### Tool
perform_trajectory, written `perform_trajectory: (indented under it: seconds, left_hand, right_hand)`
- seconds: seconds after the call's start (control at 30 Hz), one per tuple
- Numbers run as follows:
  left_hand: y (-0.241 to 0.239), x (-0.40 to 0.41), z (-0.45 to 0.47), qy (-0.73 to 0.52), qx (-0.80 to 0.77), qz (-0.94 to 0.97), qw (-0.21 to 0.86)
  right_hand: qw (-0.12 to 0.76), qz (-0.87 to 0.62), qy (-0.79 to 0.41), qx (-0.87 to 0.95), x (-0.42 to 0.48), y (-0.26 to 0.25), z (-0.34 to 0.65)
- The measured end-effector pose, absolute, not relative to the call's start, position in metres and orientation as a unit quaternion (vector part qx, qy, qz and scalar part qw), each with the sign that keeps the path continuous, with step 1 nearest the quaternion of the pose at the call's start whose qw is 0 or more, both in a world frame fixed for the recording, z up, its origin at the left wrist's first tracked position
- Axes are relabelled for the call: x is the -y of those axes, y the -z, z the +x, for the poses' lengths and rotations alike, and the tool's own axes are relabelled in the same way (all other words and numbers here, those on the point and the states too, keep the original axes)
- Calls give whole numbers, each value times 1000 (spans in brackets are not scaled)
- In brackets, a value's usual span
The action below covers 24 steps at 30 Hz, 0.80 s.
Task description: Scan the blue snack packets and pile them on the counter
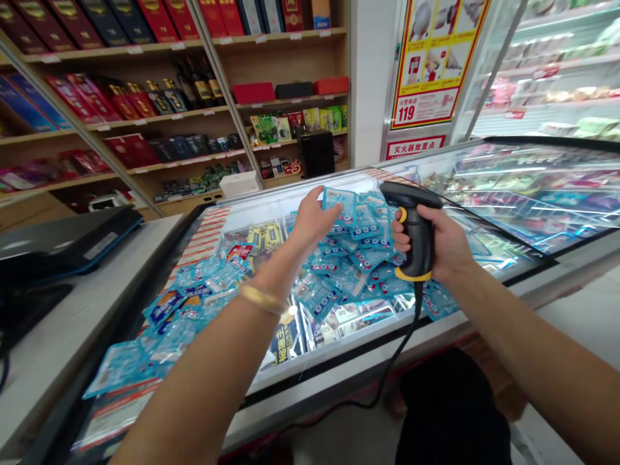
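My right hand is wrapped round the grip of a black and yellow barcode scanner, whose head points left over a heap of packets. A cable hangs down from the scanner's base. Between the thumb and fingers of my left hand is a small blue snack packet, held at the top of the heap. Below it lie many more blue packets on the glass top of a freezer. Another loose group of blue packets spreads along the left side, partly behind my left forearm.
The glass-topped freezer stretches across in front of me. At the left stands a counter with a dark device on it. Shelves of boxes and bottles line the back. A red and yellow poster hangs behind the freezer.
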State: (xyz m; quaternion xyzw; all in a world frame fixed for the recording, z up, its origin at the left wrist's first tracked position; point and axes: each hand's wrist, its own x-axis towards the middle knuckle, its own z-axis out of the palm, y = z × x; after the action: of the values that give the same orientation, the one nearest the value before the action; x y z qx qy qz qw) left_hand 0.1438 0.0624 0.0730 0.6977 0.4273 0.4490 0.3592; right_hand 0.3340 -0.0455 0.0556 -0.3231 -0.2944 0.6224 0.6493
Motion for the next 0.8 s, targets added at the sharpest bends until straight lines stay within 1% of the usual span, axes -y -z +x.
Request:
perform_trajectory:
  seconds: [0.13,0.17,0.23,0.33,0.53,0.67,0.8]
  left_hand:
    - [-67,-63,172,-301,-497,798,160]
    - [-65,-61,175,-270,-511,807,123]
    - [-61,-57,178,-242,-530,808,88]
    - [-58,-55,175,-252,-530,805,92]
    - [-62,-55,139,-349,-507,782,98]
    - [-65,-51,79,-383,-506,768,85]
    - [-62,-49,1,-395,-569,716,90]
  right_hand:
    - [654,-329,-618,286,50,-45,356]
    - [655,-330,-618,283,51,-43,358]
    - [659,-334,-616,274,51,-39,360]
    - [662,-339,-612,269,51,-37,359]
    - [646,-351,-597,320,49,-51,345]
    - [635,-329,-614,333,46,-62,314]
    - [594,-300,-652,364,38,-66,261]
